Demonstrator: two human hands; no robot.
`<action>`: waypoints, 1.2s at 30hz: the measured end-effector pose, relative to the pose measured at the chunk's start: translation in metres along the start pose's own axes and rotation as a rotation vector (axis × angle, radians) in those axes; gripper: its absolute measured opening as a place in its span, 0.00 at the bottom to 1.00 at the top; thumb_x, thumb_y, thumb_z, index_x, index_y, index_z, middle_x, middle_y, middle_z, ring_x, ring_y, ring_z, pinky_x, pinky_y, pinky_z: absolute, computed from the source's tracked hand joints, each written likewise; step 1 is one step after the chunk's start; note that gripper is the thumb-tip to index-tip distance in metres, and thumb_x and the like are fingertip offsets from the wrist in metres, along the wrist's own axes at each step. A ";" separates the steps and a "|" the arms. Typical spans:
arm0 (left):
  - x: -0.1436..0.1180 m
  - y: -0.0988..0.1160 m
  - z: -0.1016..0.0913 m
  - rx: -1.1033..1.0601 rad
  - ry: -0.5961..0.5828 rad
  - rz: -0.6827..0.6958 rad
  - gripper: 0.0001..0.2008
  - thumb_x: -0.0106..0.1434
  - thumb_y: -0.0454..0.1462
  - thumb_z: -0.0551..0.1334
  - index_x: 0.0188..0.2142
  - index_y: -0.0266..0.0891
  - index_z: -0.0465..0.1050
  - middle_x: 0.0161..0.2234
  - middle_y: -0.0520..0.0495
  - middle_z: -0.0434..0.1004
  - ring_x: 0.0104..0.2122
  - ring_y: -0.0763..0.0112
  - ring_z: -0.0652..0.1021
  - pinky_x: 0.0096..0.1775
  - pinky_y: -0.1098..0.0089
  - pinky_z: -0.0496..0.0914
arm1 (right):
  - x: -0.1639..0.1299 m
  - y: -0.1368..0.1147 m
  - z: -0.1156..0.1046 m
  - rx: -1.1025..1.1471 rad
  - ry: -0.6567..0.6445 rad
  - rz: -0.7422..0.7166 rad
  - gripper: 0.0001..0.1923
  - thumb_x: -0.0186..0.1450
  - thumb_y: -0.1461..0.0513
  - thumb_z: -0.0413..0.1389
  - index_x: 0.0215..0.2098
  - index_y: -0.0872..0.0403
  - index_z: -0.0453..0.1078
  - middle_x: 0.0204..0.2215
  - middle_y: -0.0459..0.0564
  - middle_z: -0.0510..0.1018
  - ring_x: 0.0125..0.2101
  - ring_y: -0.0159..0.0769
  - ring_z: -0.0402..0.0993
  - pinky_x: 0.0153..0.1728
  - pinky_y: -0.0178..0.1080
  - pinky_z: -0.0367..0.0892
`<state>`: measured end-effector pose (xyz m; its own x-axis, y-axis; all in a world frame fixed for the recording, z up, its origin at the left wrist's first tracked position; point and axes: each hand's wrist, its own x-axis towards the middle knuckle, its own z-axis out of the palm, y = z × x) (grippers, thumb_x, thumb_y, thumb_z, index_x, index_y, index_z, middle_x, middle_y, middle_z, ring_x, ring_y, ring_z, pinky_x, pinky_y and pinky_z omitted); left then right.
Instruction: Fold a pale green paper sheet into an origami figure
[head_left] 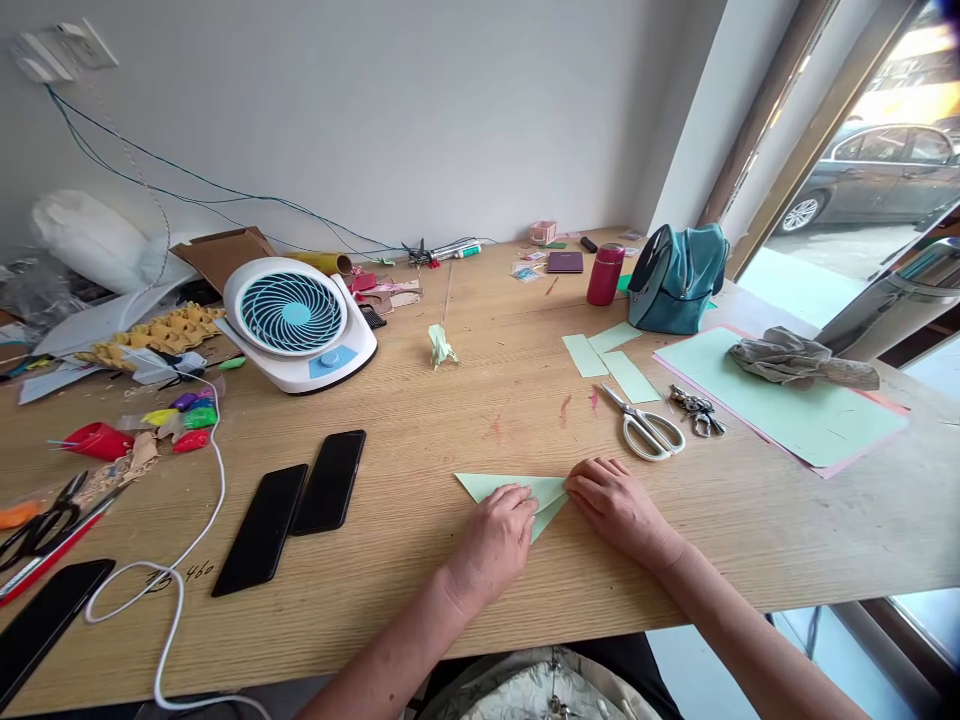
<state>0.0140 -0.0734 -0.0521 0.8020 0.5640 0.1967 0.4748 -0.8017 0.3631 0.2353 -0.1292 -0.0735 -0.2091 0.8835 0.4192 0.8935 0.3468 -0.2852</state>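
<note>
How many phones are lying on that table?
3. Two black phones lie side by side left of the hands, one nearer the edge, one just beyond it. A third sits at the far left corner, partly cut off. Clutter may hide others.

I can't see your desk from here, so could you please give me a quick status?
Left hand and right hand pressing flat on folded green paper. Scissors lie beyond, apart.

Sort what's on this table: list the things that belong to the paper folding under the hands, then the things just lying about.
In use:
folded green paper, pressed flat by the left hand and right hand
green paper strips
white scissors
large green sheet
finished paper figure

Lying about:
desk fan
two black phones
teal bag
red bottle
keys
</note>
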 end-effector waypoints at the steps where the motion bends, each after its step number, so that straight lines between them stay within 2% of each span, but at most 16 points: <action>1: 0.003 0.003 -0.002 -0.001 -0.012 -0.031 0.12 0.66 0.28 0.55 0.44 0.37 0.75 0.47 0.43 0.77 0.50 0.62 0.75 0.54 0.62 0.71 | 0.000 0.000 0.000 0.007 -0.006 0.011 0.09 0.70 0.66 0.51 0.36 0.53 0.72 0.36 0.52 0.76 0.36 0.39 0.69 0.39 0.41 0.61; 5: 0.019 0.017 -0.007 0.104 -0.118 -0.122 0.07 0.65 0.30 0.58 0.40 0.38 0.75 0.40 0.43 0.75 0.43 0.59 0.75 0.46 0.59 0.74 | 0.002 -0.002 -0.001 0.016 -0.030 0.031 0.08 0.70 0.64 0.52 0.36 0.52 0.73 0.37 0.53 0.75 0.37 0.39 0.68 0.40 0.42 0.60; 10: 0.030 0.026 -0.001 0.222 -0.188 -0.154 0.10 0.65 0.27 0.55 0.36 0.38 0.75 0.40 0.41 0.73 0.41 0.57 0.74 0.42 0.59 0.74 | 0.004 -0.003 -0.004 0.073 -0.040 -0.030 0.11 0.71 0.64 0.51 0.43 0.48 0.76 0.39 0.53 0.76 0.37 0.40 0.68 0.41 0.44 0.59; 16: 0.024 0.021 0.005 0.183 -0.124 -0.151 0.13 0.64 0.25 0.54 0.35 0.39 0.75 0.40 0.42 0.74 0.42 0.58 0.74 0.43 0.60 0.74 | 0.005 -0.002 -0.003 0.140 -0.037 0.017 0.10 0.70 0.64 0.52 0.39 0.50 0.76 0.36 0.52 0.76 0.36 0.39 0.69 0.41 0.43 0.62; 20: 0.027 0.018 0.001 0.150 -0.113 -0.184 0.13 0.65 0.25 0.54 0.32 0.39 0.75 0.38 0.42 0.74 0.40 0.60 0.75 0.41 0.63 0.74 | 0.006 -0.002 -0.001 0.163 -0.016 0.093 0.07 0.69 0.64 0.54 0.35 0.51 0.73 0.34 0.51 0.75 0.35 0.39 0.69 0.40 0.43 0.63; 27: 0.045 0.010 -0.016 0.087 -0.197 -0.235 0.15 0.67 0.28 0.53 0.28 0.39 0.74 0.33 0.43 0.75 0.37 0.61 0.77 0.38 0.65 0.71 | 0.007 0.001 0.005 0.220 0.036 0.203 0.04 0.65 0.67 0.58 0.34 0.52 0.71 0.34 0.49 0.73 0.35 0.39 0.69 0.38 0.42 0.66; 32: 0.058 0.005 -0.022 0.040 -0.257 -0.253 0.08 0.66 0.31 0.58 0.33 0.37 0.76 0.38 0.42 0.75 0.41 0.60 0.77 0.43 0.64 0.71 | 0.009 0.003 0.006 0.237 0.059 0.207 0.04 0.65 0.66 0.57 0.32 0.51 0.70 0.33 0.50 0.74 0.35 0.40 0.70 0.38 0.43 0.66; 36: 0.064 0.001 -0.029 0.031 -0.279 -0.247 0.07 0.66 0.35 0.59 0.35 0.37 0.76 0.39 0.41 0.73 0.42 0.59 0.77 0.44 0.63 0.70 | 0.009 0.001 0.003 0.294 0.064 0.203 0.04 0.67 0.66 0.54 0.34 0.51 0.69 0.35 0.51 0.75 0.35 0.39 0.71 0.39 0.42 0.67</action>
<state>0.0554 -0.0327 -0.0127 0.7274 0.6695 -0.1505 0.6741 -0.6560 0.3396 0.2329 -0.1195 -0.0728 -0.0056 0.9255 0.3786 0.7600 0.2500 -0.5999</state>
